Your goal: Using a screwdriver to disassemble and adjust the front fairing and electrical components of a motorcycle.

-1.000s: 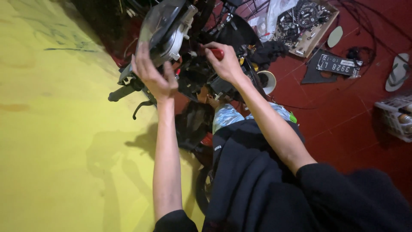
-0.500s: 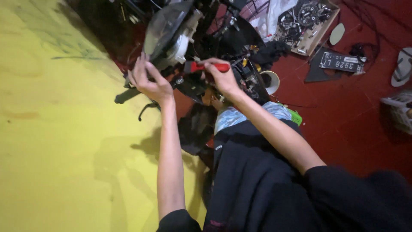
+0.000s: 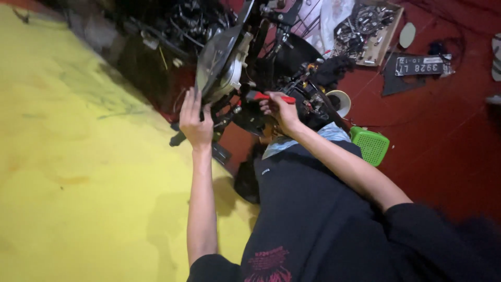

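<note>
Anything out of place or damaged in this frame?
Yes. The headlight hangs tilted off the stripped motorcycle front, steadied by the left hand; the right hand holds a red-handled tool. A number plate lies loose on the red floor.

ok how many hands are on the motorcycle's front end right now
2. The left hand presses against the headlight housing; the right hand grips a red-handled tool beside it. No others visible.

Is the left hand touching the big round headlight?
Touching: the head view shows the left hand with fingers pressed against the edge of the headlight.
</note>
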